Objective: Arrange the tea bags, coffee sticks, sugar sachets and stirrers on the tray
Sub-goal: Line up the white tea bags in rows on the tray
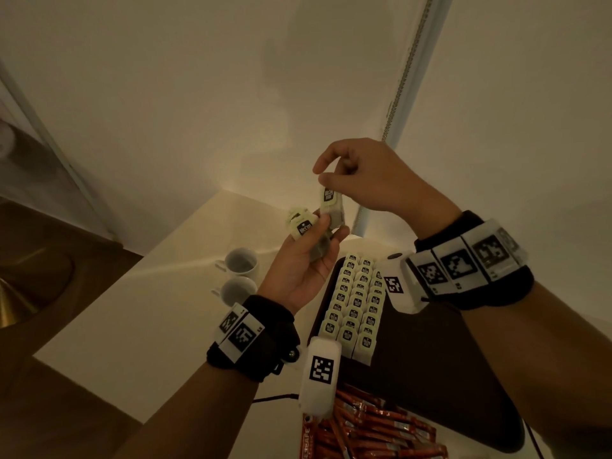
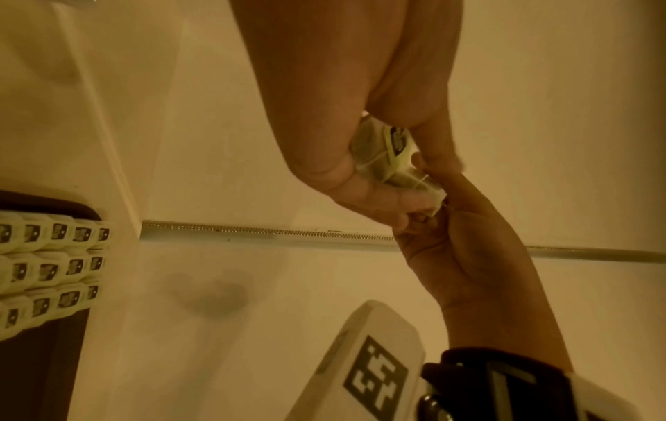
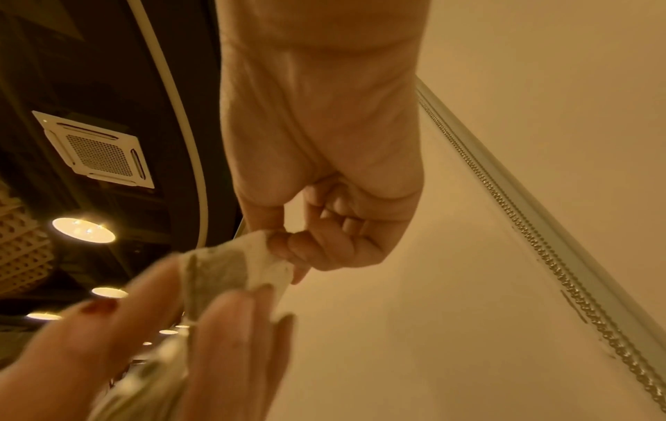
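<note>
My left hand [image 1: 304, 256] is raised palm up above the table and holds a small bunch of pale green tea bags [image 1: 303, 226]. Just above it my right hand [image 1: 351, 173] pinches the top of a single tea bag [image 1: 331, 203] with thumb and forefinger, its lower end still touching the left fingers. In the right wrist view that tea bag [image 3: 234, 265] hangs between both hands. Below lies the dark brown tray [image 1: 420, 342], where three rows of tea bags [image 1: 356, 299] stand along its left part. Orange coffee sticks [image 1: 371, 425] lie heaped at the near edge.
Two white cups [image 1: 241, 261] stand on the cream table [image 1: 132, 319] left of the tray. A wall rises behind the table, with a beaded cord [image 1: 407, 67] hanging at the right. A black cable [image 1: 271, 398] runs near the coffee sticks.
</note>
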{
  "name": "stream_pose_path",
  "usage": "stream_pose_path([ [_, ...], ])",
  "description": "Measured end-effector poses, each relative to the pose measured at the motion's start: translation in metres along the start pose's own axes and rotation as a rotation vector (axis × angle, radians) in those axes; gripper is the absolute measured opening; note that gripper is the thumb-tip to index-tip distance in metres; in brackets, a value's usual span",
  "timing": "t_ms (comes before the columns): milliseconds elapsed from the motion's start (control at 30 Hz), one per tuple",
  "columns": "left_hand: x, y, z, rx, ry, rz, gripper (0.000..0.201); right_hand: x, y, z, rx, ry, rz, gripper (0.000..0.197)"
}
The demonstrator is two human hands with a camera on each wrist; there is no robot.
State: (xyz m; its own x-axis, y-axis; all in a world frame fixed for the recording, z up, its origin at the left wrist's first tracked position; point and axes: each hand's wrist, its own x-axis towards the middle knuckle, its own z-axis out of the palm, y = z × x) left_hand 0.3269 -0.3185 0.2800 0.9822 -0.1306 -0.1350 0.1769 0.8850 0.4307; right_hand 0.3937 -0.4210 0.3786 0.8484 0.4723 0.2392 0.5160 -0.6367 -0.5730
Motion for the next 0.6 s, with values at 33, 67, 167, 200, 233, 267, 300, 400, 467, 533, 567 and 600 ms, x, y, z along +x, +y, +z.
stream_pose_path([
  [33, 0.001, 0.0, -0.001, -0.015, 0.01, 0.01, 0.024, -0.001, 0.001, 0.0, 0.009, 0.007, 0.002, 0.01],
  [67, 0.002, -0.001, -0.002, -0.04, 0.012, 0.016, 0.022, -0.001, 0.002, 0.001, 0.02, 0.014, 0.003, 0.009],
  [167, 0.002, -0.002, -0.004, -0.014, 0.013, 0.024, 0.024, -0.003, 0.003, 0.003, 0.051, 0.02, -0.004, 0.009],
  [200, 0.002, -0.002, -0.005, 0.019, 0.024, 0.033, 0.025, -0.004, 0.004, 0.003, 0.065, 0.016, -0.005, 0.009],
  [233, 0.002, -0.002, -0.006, 0.043, 0.033, 0.045, 0.026, -0.006, 0.005, 0.002, 0.079, 0.011, -0.006, 0.01],
  [267, 0.003, -0.002, -0.008, 0.057, 0.043, 0.058, 0.026, -0.007, 0.006, 0.002, 0.087, 0.005, -0.004, 0.011],
  [300, 0.003, -0.002, -0.01, 0.069, 0.055, 0.074, 0.025, -0.008, 0.007, 0.001, 0.087, -0.002, -0.001, 0.012],
  [400, 0.006, -0.002, -0.018, 0.128, 0.1, 0.107, 0.017, -0.012, 0.012, 0.001, 0.054, -0.018, 0.017, 0.013],
  [467, 0.008, -0.005, -0.024, 0.146, 0.121, 0.108, 0.011, -0.014, 0.015, 0.003, 0.033, -0.022, 0.026, 0.011],
  [533, 0.008, -0.009, -0.032, 0.156, 0.138, 0.095, 0.012, -0.017, 0.02, 0.005, 0.029, -0.021, 0.025, 0.009],
  [567, 0.008, -0.01, -0.037, 0.164, 0.15, 0.09, 0.016, -0.019, 0.022, 0.007, 0.04, -0.019, 0.03, 0.008],
  [600, 0.008, -0.011, -0.044, 0.17, 0.17, 0.085, 0.021, -0.023, 0.027, 0.01, 0.054, -0.018, 0.042, 0.007],
])
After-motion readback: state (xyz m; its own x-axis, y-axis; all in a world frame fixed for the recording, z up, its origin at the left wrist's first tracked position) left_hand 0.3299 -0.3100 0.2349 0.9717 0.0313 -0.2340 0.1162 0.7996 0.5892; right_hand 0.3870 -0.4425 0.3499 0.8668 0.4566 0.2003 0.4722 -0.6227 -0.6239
